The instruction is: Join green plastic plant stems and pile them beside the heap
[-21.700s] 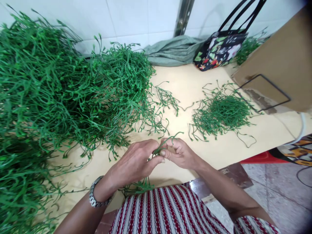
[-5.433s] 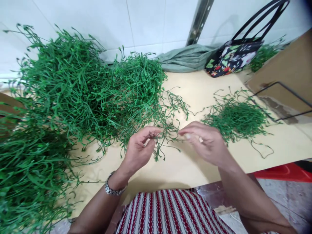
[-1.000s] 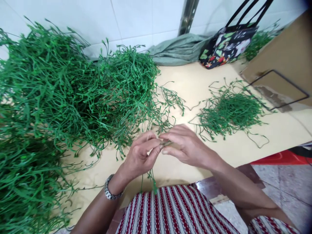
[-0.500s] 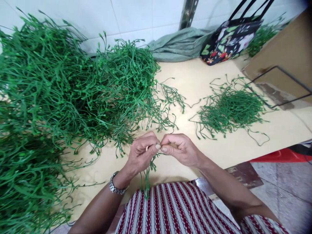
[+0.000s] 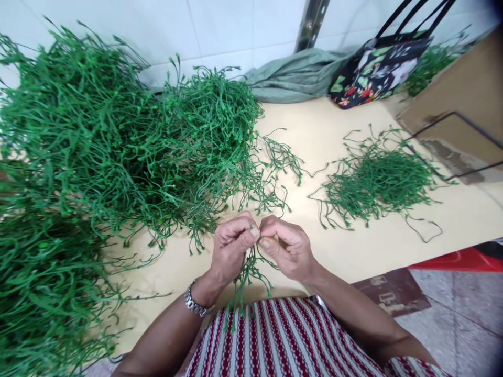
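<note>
My left hand (image 5: 232, 247), with a metal watch on its wrist, pinches thin green stems (image 5: 251, 269) that hang below it toward my striped top. Fingertip to fingertip with it, my right hand (image 5: 286, 246) is closed at the upper ends of the same stems; the exact spot between the fingers is hidden. A large heap of green stems (image 5: 129, 141) fills the left and back left of the table. To the right lies a smaller pile (image 5: 387, 180), with a few loose stems (image 5: 281, 154) between the two.
The pale table (image 5: 353, 251) has a floral bag (image 5: 379, 70) and a grey-green cloth (image 5: 298, 76) along the wall. At the right stand a cardboard box (image 5: 463, 89) and a thin black wire frame (image 5: 475, 125). Something red (image 5: 459, 260) is beneath the table's right edge.
The stems hanging under my hands have spread out and more of them show. My right fingers have shifted slightly at the pinch. The whole view has moved a little.
</note>
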{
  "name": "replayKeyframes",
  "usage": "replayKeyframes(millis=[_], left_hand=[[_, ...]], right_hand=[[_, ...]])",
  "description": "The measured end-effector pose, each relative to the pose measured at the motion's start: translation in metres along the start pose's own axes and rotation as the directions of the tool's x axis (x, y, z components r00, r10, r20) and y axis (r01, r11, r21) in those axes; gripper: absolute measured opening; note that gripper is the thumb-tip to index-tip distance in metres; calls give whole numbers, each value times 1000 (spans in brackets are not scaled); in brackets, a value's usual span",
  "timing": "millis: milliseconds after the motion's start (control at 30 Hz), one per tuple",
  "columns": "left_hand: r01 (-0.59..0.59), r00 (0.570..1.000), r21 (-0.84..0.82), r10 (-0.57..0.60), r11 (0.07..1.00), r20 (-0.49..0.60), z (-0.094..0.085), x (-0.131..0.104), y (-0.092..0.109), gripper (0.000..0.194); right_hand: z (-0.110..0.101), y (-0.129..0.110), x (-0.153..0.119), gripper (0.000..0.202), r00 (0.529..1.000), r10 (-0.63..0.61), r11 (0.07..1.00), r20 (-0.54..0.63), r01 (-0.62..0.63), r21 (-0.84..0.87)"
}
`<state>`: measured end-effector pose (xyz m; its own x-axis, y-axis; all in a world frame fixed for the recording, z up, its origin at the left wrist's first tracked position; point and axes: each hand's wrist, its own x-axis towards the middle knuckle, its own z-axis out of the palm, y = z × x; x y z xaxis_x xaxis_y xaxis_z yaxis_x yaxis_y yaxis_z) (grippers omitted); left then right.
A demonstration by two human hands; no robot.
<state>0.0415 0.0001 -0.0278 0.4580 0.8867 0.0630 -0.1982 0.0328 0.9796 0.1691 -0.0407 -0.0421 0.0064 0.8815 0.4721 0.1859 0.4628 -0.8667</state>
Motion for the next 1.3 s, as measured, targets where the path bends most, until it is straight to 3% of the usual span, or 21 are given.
replayKeyframes(millis=[167,367,567,700,833,900,967,1033,1133,1300], left_hand=[[56,998,-33,-56,998,-10,4,0,6,30],[111,993,-116,-114,987,-21,8,0,10,28],[91,995,-93,-94,992,-32,7,0,8,27],[48,996,82,-54,996,68,-3,4,10,31],[179,955,158,-210,971,210,-15,10,9,39],[238,925,128,-265,963,274,-19,10,8,42],[200,935,111,-223,974,277,-20,10,6,42],[124,966,82,-139,989,218,-18,9,6,39],[90,990,-5,-89,996,109,-12,7,7,36],[130,990,-133,-136,983,-32,1,19,12,35]], right_hand=[[-6,-6,6,8,992,-115,987,59,121,-107],[-5,-4,5,15,996,18,995,87,-26,95],[-4,1,7,15,994,36,989,99,-49,140],[-13,-3,15,15,982,-85,984,169,110,-142],[-21,-8,21,22,936,-215,808,281,331,-487],[-23,-9,24,24,917,-248,751,314,386,-535],[-23,-10,27,26,908,-254,778,333,396,-487],[-22,-10,32,28,917,-230,865,326,346,-363],[-18,-6,37,31,958,-138,980,252,169,-105],[-8,9,34,31,988,105,984,112,-120,133]])
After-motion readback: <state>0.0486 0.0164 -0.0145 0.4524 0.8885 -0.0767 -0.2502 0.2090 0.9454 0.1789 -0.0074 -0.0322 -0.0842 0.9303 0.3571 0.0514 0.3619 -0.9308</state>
